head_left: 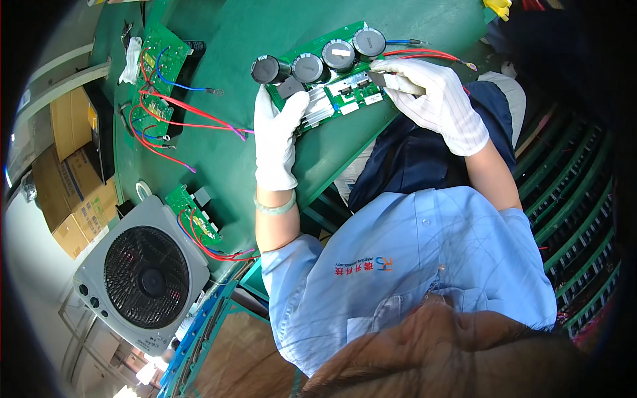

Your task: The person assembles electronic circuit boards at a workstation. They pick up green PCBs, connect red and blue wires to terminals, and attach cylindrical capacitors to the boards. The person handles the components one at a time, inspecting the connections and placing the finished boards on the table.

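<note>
Head view, looking down over a person in a light blue shirt seated at a green bench (232,40). Nearest that bench edge, the left hand (275,136), in a white glove, lies flat along the near end of a green board (332,73), thumb and fingers closed on that end beside a black block and a silver heat sink (317,109). The right hand (434,96), also gloved, sits at the board's right end, its fingers together and curled down on the edge; whether they pinch a small tool or part there cannot be told. The board rests tilted on the bench, held between both hands, with four black capacitors (318,60) in a row along its far side. Red and blue leads (424,52) trail off its right end.

By the look of it, the step in hand is a check or touch-up on the board's right side, and any next move would call for the left hand to steady the board while the right works finely among the small parts.

Farther to the left of the board lie a second board (154,79) with loose red and blue wires and a smaller one (192,215). Beyond the bench edge stands a grey box fan (142,272), with brown cartons (70,166) past it.
</note>
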